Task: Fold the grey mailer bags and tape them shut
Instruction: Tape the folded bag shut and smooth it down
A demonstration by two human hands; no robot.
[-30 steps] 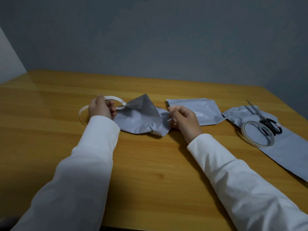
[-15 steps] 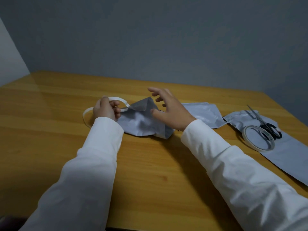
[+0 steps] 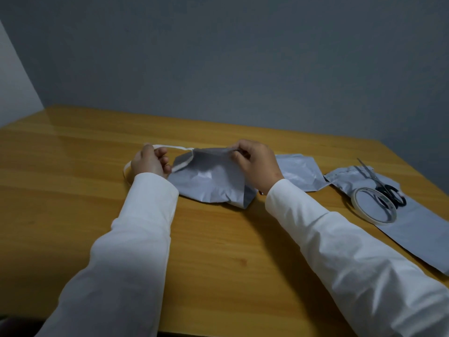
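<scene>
left hand (image 3: 150, 163): closed on tape roll (image 3: 128, 171), strip running to bag | right hand (image 3: 255, 161): pinching top edge of bag (image 3: 211, 181), mid-desk | second bag (image 3: 298, 171) just right | third bag (image 3: 413, 222), spare roll (image 3: 359, 193), scissors (image 3: 386, 190) at desk's (image 3: 218, 251) right edge

We saw a glossy wooden worktop (image 3: 218, 251) with a honey-coloured grain, set against a grey wall. Near its middle lay a crumpled grey mailer bag (image 3: 209, 181), its far edge raised off the wood. Just right of it lay a second, folded grey bag (image 3: 298, 171). Further right, a long flat grey bag (image 3: 418, 229) ran toward the near right edge; a tape roll (image 3: 374, 206) and black-handled scissors (image 3: 388, 195) rested on that bag. At the left, another tape ring (image 3: 126, 170) touched the worktop.
</scene>
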